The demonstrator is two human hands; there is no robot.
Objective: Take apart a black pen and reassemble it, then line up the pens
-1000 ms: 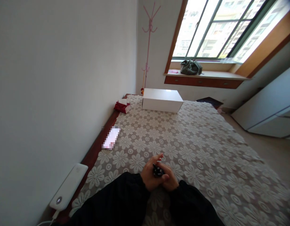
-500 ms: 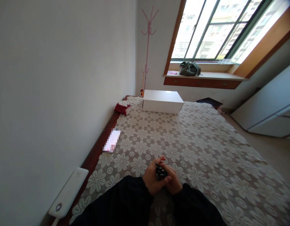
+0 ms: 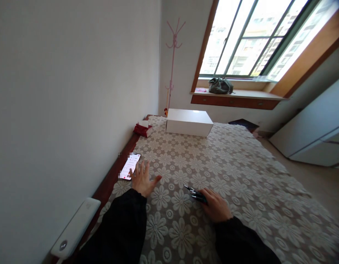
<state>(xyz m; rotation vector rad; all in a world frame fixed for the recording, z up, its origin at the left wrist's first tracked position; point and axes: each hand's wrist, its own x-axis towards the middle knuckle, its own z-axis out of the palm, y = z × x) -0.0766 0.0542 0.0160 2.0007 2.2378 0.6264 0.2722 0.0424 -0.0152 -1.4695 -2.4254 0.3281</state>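
roughly three dark pens [image 3: 196,194] are seen bunched on the flowered bedspread [image 3: 241,161], gripped at their near ends by the right hand [image 3: 217,205], fingers closed on them. one phone [image 3: 130,167] is counted, lit, at the bed edge; the left hand [image 3: 142,179] is spread open, fingertips at its near corner. one white box [image 3: 189,122] is noted well beyond.
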